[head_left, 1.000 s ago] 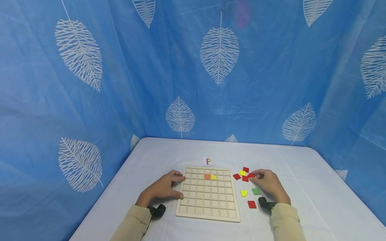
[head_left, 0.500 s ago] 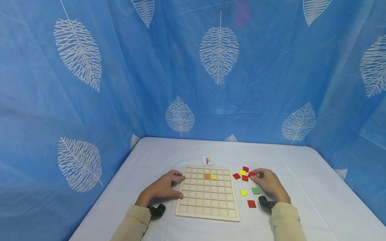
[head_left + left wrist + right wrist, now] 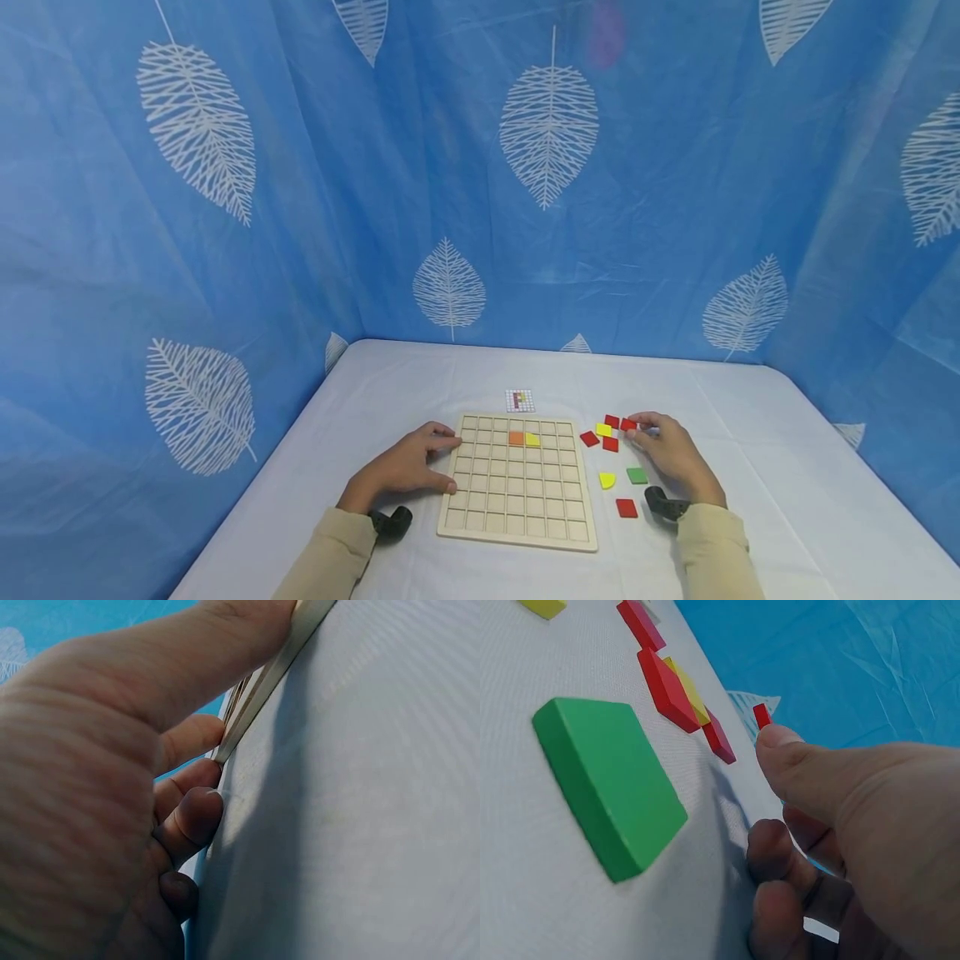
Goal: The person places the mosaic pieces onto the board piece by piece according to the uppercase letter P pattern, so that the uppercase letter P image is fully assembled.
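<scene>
In the head view, my left hand (image 3: pixel 408 461) rests at the left edge of a wooden grid board (image 3: pixel 517 543). Its thumb and index finger are spread apart and touch the rim. An orange square tile (image 3: pixel 516 438) and a yellow tile (image 3: pixel 532 440) with a curved side lie side by side in the board's upper cells. My right hand (image 3: pixel 672 454) pinches a red tile (image 3: pixel 628 425) to the right of the board. Seen from the right wrist, this red tile (image 3: pixel 762 715) sticks up beyond the thumb tip, its lower part hidden, raised off the cloth.
Beside the held tile lies a cluster of red tiles (image 3: pixel 589 438) around a yellow tile (image 3: pixel 603 430). Nearer me are a green tile (image 3: pixel 637 476), a rounded yellow tile (image 3: pixel 607 481) and a red square (image 3: pixel 627 508). A small pattern card (image 3: pixel 519 401) lies behind the board.
My right hand has shifted slightly away from me with the red tile, which now shows more fully at the fingertips. The left hand and board stay put.
</scene>
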The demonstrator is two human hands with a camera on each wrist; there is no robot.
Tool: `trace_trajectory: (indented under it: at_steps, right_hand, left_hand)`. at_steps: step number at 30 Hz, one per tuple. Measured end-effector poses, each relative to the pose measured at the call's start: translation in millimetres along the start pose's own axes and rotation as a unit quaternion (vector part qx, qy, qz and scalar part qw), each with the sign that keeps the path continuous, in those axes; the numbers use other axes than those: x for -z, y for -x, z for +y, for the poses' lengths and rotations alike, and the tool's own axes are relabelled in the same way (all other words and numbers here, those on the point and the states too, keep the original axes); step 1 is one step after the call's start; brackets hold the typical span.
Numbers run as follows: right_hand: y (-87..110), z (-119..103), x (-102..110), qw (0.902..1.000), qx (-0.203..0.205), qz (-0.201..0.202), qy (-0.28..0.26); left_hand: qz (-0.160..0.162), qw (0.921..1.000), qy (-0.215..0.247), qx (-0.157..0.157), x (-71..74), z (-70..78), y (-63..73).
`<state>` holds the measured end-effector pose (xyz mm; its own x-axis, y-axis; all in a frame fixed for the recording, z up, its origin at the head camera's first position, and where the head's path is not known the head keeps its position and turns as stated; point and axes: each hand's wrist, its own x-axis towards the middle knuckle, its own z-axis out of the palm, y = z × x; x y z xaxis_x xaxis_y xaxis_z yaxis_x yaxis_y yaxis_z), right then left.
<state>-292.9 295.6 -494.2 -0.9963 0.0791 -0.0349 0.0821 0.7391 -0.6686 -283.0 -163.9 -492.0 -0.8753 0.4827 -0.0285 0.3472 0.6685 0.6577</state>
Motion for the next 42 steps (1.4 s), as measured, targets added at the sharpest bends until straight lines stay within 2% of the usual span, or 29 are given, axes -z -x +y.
trace_trajectory:
  at_steps: [6,13,27,34,42]
  right_hand:
    - [1.1,-4,0,0.9998,0.017,0.008,-0.013]
    - [-1.8,-13,2,0.9985,0.044,0.028,-0.016]
    - [-1.3,-26,-1,0.9962,0.078,0.04,-0.006]
    - [1.0,-39,1,0.9939,0.103,0.037,0.007]
    - [4.8,-61,7,0.9869,0.149,0.057,0.024]
  left_hand:
    - [-0.001,0.9999,-0.012,-0.008,2.4,-1.1,-0.2]
    - [0.0,1.0,0.0,-0.008,4.6,0.8,-0.9]
    - [0.001,1.0,0.0,-0.004,0.7,-2.6,-1.0]
    - [-0.001,1.0,-0.001,-0.003,-1.6,-4.8,-1.8]
    - [0.0,1.0,0.005,-0.004,-2.3,-1.8,-0.7]
